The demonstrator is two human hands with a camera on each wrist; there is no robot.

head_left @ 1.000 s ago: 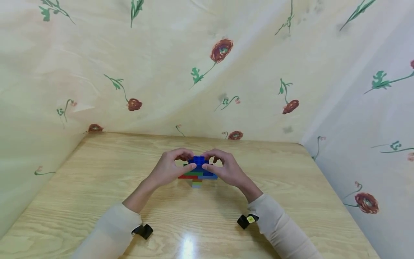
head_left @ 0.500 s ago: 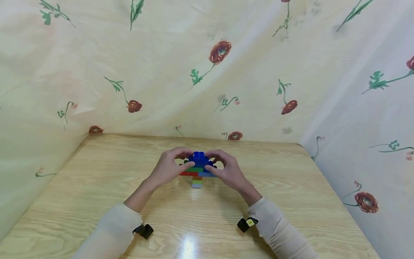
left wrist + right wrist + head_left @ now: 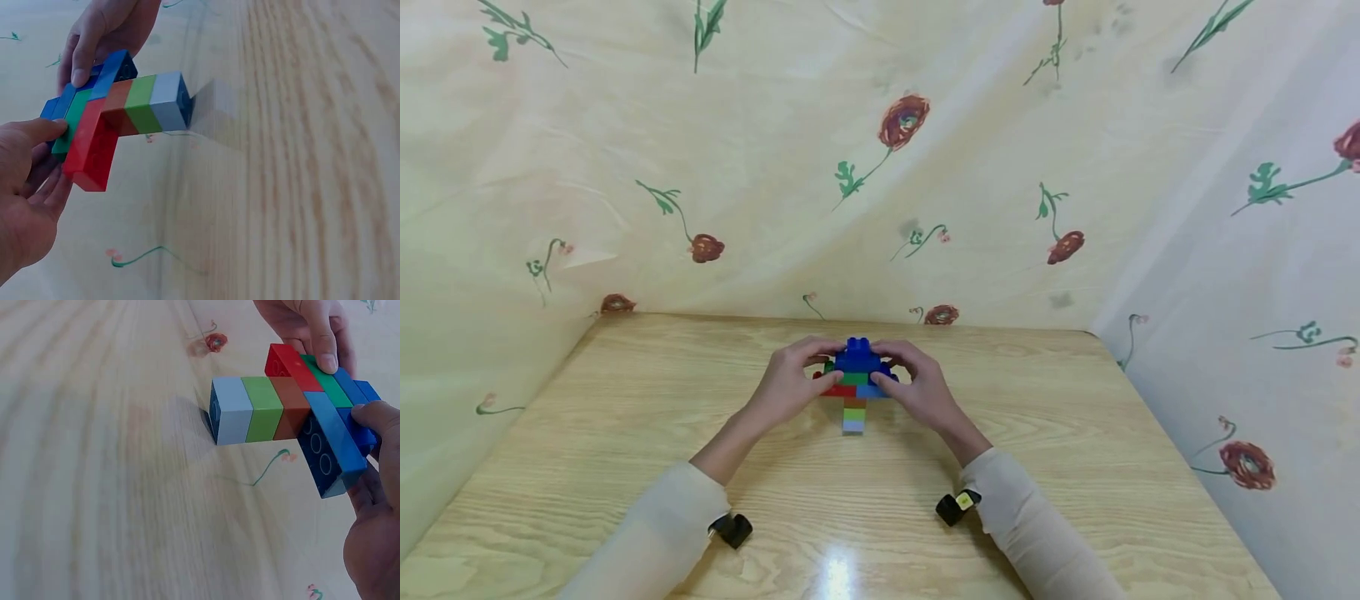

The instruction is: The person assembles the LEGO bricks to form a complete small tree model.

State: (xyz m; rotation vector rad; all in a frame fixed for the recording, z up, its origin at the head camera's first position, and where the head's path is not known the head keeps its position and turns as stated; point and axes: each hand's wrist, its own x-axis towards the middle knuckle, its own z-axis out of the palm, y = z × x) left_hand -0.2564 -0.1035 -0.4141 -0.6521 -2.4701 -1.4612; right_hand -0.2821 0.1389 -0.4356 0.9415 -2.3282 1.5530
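A toy-brick model in a tree-like shape stands mid-table, held between both hands. Its narrow stem stacks a pale blue brick (image 3: 167,94), a lime green brick (image 3: 261,403) and an orange-brown brick (image 3: 290,406). Above these, a red brick (image 3: 87,150) and a medium blue brick (image 3: 337,434) stick out sideways. A green brick (image 3: 328,381) and dark blue bricks (image 3: 859,360) form the top. My left hand (image 3: 786,383) grips the left side, thumb on the green brick. Opposite it, my right hand (image 3: 925,387) grips the right side, thumb against dark blue.
The wood-grain table (image 3: 850,517) reaches back to a flower-printed cloth (image 3: 760,167) that hangs behind and along both sides. Black wrist cameras (image 3: 732,530) sit at the cuffs of both light sleeves.
The model's top has risen in the head view while its pale blue base stays nearly in place, so more of the stem shows. Both thumbs now lie lower on the bricks, off the top one.
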